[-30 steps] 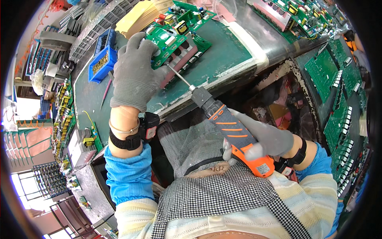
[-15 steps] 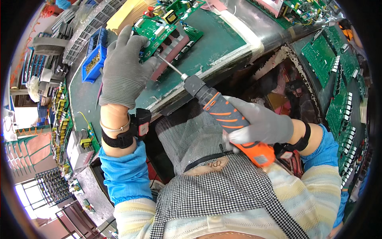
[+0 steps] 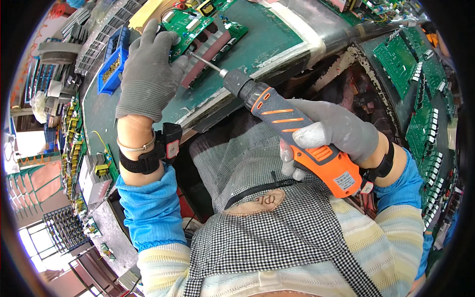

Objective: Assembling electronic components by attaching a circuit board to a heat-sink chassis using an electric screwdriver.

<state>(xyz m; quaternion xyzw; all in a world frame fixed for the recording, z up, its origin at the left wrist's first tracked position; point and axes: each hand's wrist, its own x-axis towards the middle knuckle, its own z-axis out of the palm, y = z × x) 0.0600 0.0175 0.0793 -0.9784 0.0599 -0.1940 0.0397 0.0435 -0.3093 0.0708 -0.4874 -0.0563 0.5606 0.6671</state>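
My right hand (image 3: 341, 132), in a grey glove, is wrapped round an orange and grey power screwdriver (image 3: 284, 121). Its long metal bit points up and left, with the tip at the near edge of a green circuit board (image 3: 189, 27). A pinkish heatsink bar (image 3: 207, 58) runs along that board's near right side. My left hand (image 3: 151, 69), also gloved, grips the board's left edge, its thumb close to the bit's tip. Whether a screw sits at the tip is too small to tell.
A blue bin (image 3: 113, 74) of small brass-coloured screws stands left of my left hand, with a second blue bin (image 3: 118, 42) behind it. More green boards (image 3: 396, 62) lie at the right. The green bench mat (image 3: 267, 42) extends beyond the work, and its taped front edge faces me.
The screwdriver's handle has shifted right and down, and its orange end now shows more fully. My left hand sits slightly further left. The bit's tip remains by the board.
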